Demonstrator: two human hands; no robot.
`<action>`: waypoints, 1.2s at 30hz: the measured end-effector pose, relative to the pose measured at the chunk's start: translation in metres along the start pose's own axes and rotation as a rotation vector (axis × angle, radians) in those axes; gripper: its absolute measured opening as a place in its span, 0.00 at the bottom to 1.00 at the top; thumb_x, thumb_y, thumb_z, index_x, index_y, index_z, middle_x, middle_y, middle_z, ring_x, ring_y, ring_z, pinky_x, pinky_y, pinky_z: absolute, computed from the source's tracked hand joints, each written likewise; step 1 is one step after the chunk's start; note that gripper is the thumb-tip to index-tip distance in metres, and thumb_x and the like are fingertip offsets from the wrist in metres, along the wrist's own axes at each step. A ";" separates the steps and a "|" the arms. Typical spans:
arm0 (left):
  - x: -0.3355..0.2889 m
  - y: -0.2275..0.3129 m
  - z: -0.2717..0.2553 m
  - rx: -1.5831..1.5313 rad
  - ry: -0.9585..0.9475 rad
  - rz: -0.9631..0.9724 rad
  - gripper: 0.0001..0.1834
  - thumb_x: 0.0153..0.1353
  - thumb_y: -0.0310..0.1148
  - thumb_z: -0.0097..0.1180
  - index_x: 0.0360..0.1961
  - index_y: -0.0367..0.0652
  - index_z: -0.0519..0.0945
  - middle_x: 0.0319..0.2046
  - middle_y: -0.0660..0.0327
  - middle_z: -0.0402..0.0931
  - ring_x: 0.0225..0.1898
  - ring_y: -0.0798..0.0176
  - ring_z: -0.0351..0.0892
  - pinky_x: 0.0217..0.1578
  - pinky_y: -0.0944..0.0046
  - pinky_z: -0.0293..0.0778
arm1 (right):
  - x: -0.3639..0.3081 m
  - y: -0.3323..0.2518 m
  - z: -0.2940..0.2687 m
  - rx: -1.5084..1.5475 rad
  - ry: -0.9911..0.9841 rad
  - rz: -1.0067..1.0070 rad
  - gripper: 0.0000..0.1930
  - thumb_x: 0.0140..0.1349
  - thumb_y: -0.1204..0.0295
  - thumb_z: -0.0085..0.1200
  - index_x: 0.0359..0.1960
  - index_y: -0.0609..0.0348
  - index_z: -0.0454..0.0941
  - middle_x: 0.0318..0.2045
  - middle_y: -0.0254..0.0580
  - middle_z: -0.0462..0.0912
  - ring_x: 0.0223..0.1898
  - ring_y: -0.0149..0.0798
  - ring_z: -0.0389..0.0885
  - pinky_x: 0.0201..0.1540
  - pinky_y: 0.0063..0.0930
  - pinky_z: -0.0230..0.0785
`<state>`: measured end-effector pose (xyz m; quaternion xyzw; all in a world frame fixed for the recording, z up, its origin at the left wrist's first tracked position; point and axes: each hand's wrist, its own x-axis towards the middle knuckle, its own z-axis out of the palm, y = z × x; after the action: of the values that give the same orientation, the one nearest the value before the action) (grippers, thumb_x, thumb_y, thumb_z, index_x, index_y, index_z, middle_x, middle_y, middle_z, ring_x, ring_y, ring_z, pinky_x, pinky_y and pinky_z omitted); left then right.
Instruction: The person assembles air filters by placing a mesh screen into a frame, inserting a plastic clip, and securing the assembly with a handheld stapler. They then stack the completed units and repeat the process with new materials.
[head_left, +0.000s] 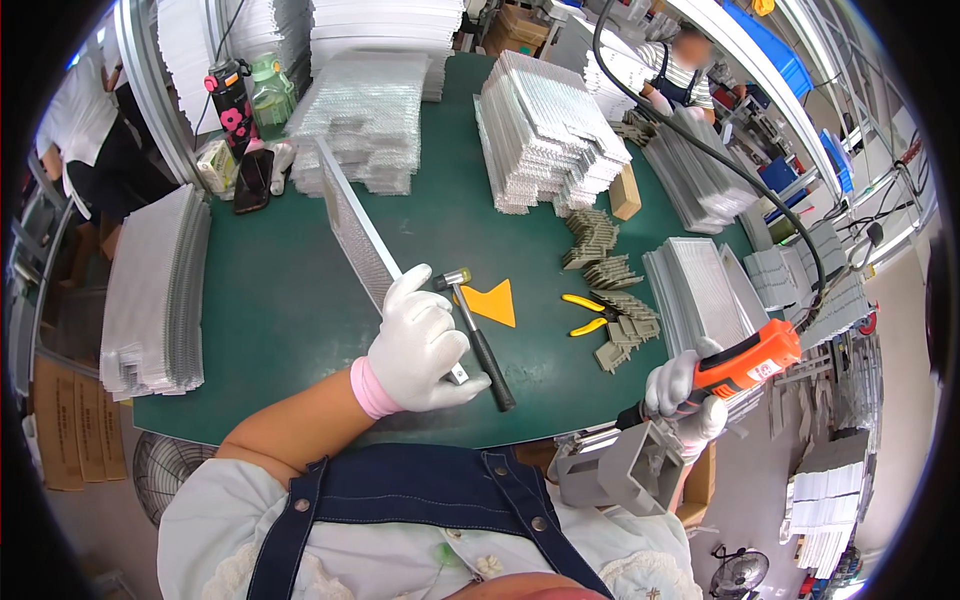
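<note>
My left hand, in a white glove with a pink cuff, is closed round a thin metal-framed panel with a perforated face. The panel stands on edge and slants away across the green table. Just right of that hand lies a small mallet, beside a yellow plastic scraper. My right hand, also gloved, grips an orange and black power screwdriver at the table's right front. Below it is a grey open-topped holder; the tool's tip is hard to make out.
Stacks of grey panels flank the table at left and right. White and translucent stacks stand at the back. Yellow-handled pliers lie by rows of grey-green clips. A black cable hangs at right. Another person works beyond.
</note>
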<state>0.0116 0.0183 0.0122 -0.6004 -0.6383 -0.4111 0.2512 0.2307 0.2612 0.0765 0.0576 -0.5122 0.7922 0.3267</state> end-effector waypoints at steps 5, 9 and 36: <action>-0.002 0.000 -0.002 0.002 -0.026 0.001 0.24 0.26 0.47 0.72 0.19 0.48 0.70 0.18 0.63 0.66 0.28 0.52 0.73 0.50 0.35 0.64 | 0.000 0.001 0.004 0.011 -0.006 0.000 0.38 0.52 0.59 0.70 0.61 0.65 0.67 0.24 0.38 0.75 0.19 0.34 0.72 0.20 0.30 0.65; 0.000 -0.001 -0.005 -0.008 -0.051 0.010 0.26 0.26 0.48 0.72 0.22 0.46 0.71 0.20 0.62 0.69 0.30 0.51 0.74 0.49 0.36 0.65 | -0.001 -0.001 0.004 0.020 -0.034 0.025 0.38 0.53 0.60 0.69 0.62 0.65 0.67 0.25 0.39 0.75 0.20 0.35 0.73 0.22 0.31 0.67; 0.004 -0.007 -0.003 0.000 -0.033 0.086 0.27 0.34 0.56 0.70 0.26 0.50 0.73 0.23 0.65 0.72 0.30 0.55 0.74 0.42 0.44 0.66 | 0.012 0.012 -0.017 0.165 -0.070 0.041 0.36 0.51 0.66 0.70 0.61 0.66 0.68 0.25 0.44 0.77 0.20 0.40 0.75 0.23 0.36 0.67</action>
<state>0.0032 0.0180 0.0153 -0.6339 -0.6159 -0.3900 0.2582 0.2186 0.2784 0.0644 0.1014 -0.4571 0.8358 0.2865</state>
